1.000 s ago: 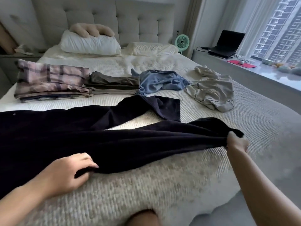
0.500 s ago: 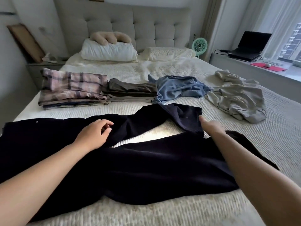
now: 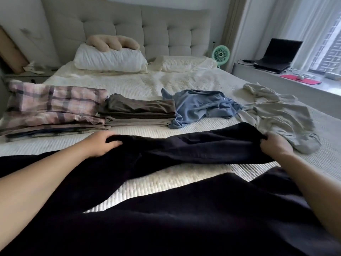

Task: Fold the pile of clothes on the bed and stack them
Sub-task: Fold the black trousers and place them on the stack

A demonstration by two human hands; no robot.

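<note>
Black trousers [image 3: 184, 209] lie spread across the near part of the bed [image 3: 184, 80], waist end to the left, two legs running right with a wedge of pale bedcover showing between them

Left hand [image 3: 100, 143]: fingers curled over the far edge of the upper leg, gripping the dark fabric near its left portion. Right hand [image 3: 275, 145]: fingers curled round the hem end of the same leg, pinching it at the right. The leg is stretched between the two hands, roughly level across the bed. The lower leg lies flat nearer the person, partly under both forearms

Beyond the trousers, left to right:
- folded plaid stack [image 3: 51, 109], pink and dark checks, at the far left edge of the bed
- folded brown stack [image 3: 138, 111], just beside the plaid stack, touching it
- crumpled blue garment [image 3: 201, 106], unfolded, touching the brown stack's right side
- crumpled grey garment [image 3: 282, 115], unfolded, to the right; its near end lies just beside the right hand

At the headboard: white pillow [image 3: 110, 60] with a beige plush cushion [image 3: 112, 42] on top, a second flat pillow [image 3: 184, 63] to its right

Right of the bed: small green fan [image 3: 220, 54], and an open laptop [image 3: 276, 56] on the window-side surface [image 3: 295, 85]
</note>
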